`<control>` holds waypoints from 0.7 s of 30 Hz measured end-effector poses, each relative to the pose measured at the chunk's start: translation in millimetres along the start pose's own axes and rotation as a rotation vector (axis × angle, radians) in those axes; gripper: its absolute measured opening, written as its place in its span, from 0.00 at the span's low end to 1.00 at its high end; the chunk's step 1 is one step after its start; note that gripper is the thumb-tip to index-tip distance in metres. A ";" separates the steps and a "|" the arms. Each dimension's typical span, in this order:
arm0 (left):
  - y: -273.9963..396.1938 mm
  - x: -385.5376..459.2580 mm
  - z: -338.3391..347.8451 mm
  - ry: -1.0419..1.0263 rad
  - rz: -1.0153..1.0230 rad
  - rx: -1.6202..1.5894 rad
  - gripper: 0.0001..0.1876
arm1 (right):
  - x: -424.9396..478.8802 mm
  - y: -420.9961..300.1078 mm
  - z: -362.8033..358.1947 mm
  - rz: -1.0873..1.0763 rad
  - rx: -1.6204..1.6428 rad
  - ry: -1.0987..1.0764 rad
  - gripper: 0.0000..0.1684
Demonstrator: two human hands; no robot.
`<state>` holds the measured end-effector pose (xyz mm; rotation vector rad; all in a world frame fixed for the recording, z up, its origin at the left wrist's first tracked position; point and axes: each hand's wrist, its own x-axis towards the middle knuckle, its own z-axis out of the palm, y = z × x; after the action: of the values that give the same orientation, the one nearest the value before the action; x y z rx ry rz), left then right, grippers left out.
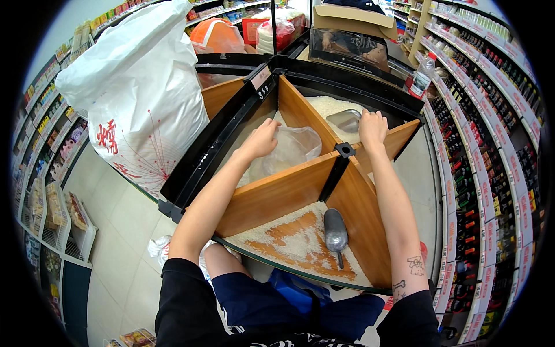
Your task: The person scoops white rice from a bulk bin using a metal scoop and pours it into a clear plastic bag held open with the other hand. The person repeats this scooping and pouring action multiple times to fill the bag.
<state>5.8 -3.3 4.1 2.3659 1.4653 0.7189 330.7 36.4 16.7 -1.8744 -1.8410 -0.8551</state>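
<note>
My left hand (pixel 262 138) grips the rim of a clear plastic bag (pixel 299 145), whose mouth gapes open over the left wooden compartment. Whether the bag holds any rice is hard to tell. At the far right compartment, my right hand (pixel 373 126) is closed around the handle of a metal scoop (pixel 345 120). The scoop's bowl rests against white rice (pixel 331 106) there. A second metal scoop (pixel 335 232) lies in the near compartment, on a thin scatter of rice (pixel 299 243) over the wooden bottom.
Wooden dividers (pixel 277 178) meet at a black post (pixel 345 149). A big white woven sack (pixel 147 95) stands on the left. A plastic bottle (pixel 422 78) sits by the bin's right rim. Behind are a cardboard box (pixel 353 21) and an orange bag (pixel 217 37). Shelves (pixel 490 173) line the right.
</note>
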 end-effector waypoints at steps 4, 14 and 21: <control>-0.2 -0.5 -0.6 -0.014 -0.012 -0.013 0.25 | 2.1 -2.0 -3.3 0.057 0.115 -0.193 0.10; 1.9 -1.0 -0.3 -0.019 -0.004 0.001 0.26 | 1.4 3.5 -8.5 0.260 0.361 -0.266 0.20; 2.0 -1.6 -0.9 -0.019 -0.005 0.003 0.26 | 0.0 1.7 -11.4 0.418 0.518 -0.187 0.19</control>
<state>6.2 -5.6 5.4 2.3643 1.4648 0.6912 330.6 28.9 25.4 -1.9209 -1.4870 -0.0519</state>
